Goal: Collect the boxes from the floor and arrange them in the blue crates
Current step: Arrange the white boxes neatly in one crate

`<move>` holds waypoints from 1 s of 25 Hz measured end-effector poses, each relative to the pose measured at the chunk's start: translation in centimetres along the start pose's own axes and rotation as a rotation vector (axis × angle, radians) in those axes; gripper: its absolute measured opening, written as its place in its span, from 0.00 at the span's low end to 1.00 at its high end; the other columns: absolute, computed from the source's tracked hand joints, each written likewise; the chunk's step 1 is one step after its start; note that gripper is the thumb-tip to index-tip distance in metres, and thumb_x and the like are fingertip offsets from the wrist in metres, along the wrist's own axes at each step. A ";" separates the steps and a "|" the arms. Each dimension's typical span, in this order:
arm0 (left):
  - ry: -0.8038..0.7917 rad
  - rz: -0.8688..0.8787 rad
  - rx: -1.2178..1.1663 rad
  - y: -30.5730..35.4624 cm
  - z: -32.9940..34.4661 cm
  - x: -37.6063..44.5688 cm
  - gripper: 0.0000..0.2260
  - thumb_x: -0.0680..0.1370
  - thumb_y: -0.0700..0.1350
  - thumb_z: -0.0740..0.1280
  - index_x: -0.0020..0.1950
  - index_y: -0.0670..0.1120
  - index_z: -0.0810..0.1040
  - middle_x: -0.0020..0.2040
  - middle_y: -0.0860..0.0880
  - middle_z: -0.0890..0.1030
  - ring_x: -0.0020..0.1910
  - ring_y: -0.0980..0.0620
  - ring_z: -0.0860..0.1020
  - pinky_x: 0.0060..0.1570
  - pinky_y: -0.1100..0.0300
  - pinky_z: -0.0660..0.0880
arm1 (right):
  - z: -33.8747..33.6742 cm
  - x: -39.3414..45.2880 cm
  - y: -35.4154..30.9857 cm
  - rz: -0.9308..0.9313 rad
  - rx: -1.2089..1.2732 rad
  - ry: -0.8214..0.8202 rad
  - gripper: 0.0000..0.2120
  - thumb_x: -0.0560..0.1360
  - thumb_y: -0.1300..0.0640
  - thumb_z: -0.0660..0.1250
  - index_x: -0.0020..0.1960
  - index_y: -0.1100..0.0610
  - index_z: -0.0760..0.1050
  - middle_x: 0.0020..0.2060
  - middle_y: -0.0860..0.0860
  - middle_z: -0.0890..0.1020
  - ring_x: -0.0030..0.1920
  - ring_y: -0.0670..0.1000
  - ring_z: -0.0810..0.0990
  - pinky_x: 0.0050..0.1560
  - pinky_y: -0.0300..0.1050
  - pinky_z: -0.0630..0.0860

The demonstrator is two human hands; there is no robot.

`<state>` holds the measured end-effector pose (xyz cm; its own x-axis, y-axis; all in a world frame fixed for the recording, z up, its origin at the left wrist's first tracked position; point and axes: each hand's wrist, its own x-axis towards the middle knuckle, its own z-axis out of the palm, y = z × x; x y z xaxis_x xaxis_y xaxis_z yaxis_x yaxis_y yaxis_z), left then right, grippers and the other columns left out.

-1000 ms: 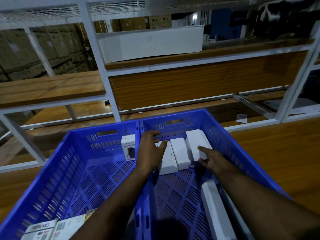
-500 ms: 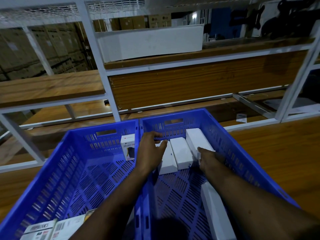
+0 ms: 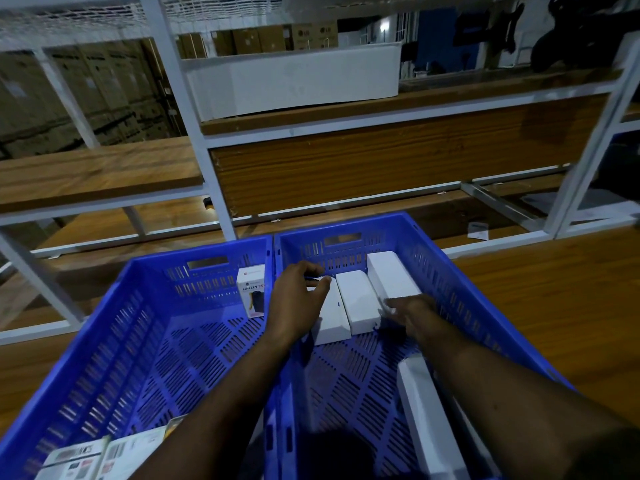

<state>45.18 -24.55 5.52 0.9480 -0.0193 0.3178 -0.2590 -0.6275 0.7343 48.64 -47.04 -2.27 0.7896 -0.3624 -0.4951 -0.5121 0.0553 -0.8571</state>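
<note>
Two blue crates sit side by side on a wooden worktop (image 3: 554, 299), their inner walls touching.

Left crate (image 3: 114, 341): mostly bare perforated floor. Printed boxes (image 3: 100, 457) lie flat at the near left corner, partly cut off by the frame edge. One small printed box (image 3: 251, 292), lettered "HALLEY", stands upright against the far wall at the far right corner, next to the dividing walls.

Left hand (image 3: 294, 303): reaches over the dividing walls into the right crate (image 3: 446, 271). Fingers curled over the far end of the leftmost white box (image 3: 330, 323), thumb lying on its top. It holds that box.

Right crate, far end: three white boxes in a row, touching one another. Leftmost as noted; middle white box (image 3: 356, 299) just beside it; rightmost white box (image 3: 391, 277) against the right wall and standing higher than the other two.

Right hand (image 3: 412, 313): fingers extended and loosely spread, tips touching the near end of the rightmost white box where it meets the middle one. Blurred, so exact contact is unclear. Nothing gripped.

Near right: a long white box (image 3: 426, 417) lies along the right wall, partly hidden under the right forearm.

Behind the crates: white metal shelving (image 3: 214, 188) with wooden boards, a long white carton (image 3: 294, 81) on the upper shelf, brown cartons (image 3: 273, 38) beyond.
</note>
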 end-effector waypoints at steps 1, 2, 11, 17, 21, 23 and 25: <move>-0.006 0.001 0.012 0.1 -0.1 -0.1 0.07 0.80 0.48 0.69 0.54 0.47 0.80 0.50 0.53 0.81 0.45 0.61 0.77 0.43 0.68 0.73 | 0.0 -0.9 -0.4 -0.014 -0.121 -0.021 0.20 0.69 0.62 0.77 0.57 0.68 0.76 0.48 0.61 0.79 0.39 0.55 0.79 0.36 0.47 0.81; -0.011 0.002 0.022 0.2 -0.1 -0.1 0.06 0.80 0.48 0.69 0.53 0.48 0.80 0.48 0.54 0.81 0.43 0.63 0.76 0.40 0.70 0.71 | 0.1 -1.7 -0.7 -0.052 -0.309 -0.011 0.21 0.69 0.58 0.78 0.55 0.67 0.76 0.46 0.61 0.81 0.38 0.55 0.80 0.38 0.47 0.82; -0.053 0.013 0.024 0.6 -0.2 -0.4 0.05 0.80 0.49 0.69 0.53 0.48 0.80 0.46 0.54 0.81 0.44 0.58 0.78 0.42 0.65 0.74 | 0.1 -9.6 -2.9 -0.217 -1.589 -0.182 0.29 0.71 0.42 0.73 0.64 0.58 0.74 0.56 0.55 0.80 0.54 0.55 0.81 0.50 0.46 0.77; -0.097 0.057 0.051 0.8 -0.1 -0.8 0.06 0.80 0.49 0.69 0.52 0.48 0.80 0.45 0.53 0.81 0.45 0.56 0.80 0.46 0.59 0.78 | -0.6 -8.9 0.0 -0.220 -1.646 -0.345 0.35 0.66 0.40 0.76 0.66 0.58 0.74 0.58 0.55 0.80 0.55 0.55 0.80 0.55 0.44 0.77; -0.091 0.035 -0.028 1.2 -0.6 -2.0 0.04 0.80 0.48 0.69 0.52 0.49 0.79 0.45 0.55 0.80 0.44 0.62 0.78 0.44 0.66 0.74 | -0.3 -9.1 -0.1 -0.228 -1.591 -0.409 0.27 0.69 0.46 0.76 0.62 0.60 0.77 0.56 0.58 0.80 0.53 0.56 0.80 0.49 0.46 0.75; -0.083 0.017 -0.074 1.3 -0.8 -2.5 0.03 0.80 0.47 0.70 0.52 0.50 0.78 0.46 0.56 0.80 0.45 0.63 0.78 0.43 0.69 0.72 | -0.5 -9.0 -0.7 -0.244 -1.376 -0.352 0.25 0.66 0.46 0.78 0.54 0.61 0.79 0.49 0.56 0.81 0.43 0.55 0.80 0.40 0.47 0.76; -0.072 -0.004 -0.110 1.3 -0.9 -2.6 0.05 0.79 0.46 0.70 0.54 0.50 0.78 0.47 0.55 0.80 0.46 0.63 0.78 0.43 0.71 0.72 | -0.9 -8.7 -1.5 -0.268 -0.970 -0.286 0.26 0.63 0.49 0.81 0.54 0.62 0.78 0.47 0.55 0.81 0.42 0.54 0.80 0.36 0.42 0.74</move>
<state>42.16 -24.62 6.20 0.9589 -0.0750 0.2735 -0.2698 -0.5390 0.7979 42.27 -44.77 3.44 0.9032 -0.0117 -0.4291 -0.2597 -0.8108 -0.5245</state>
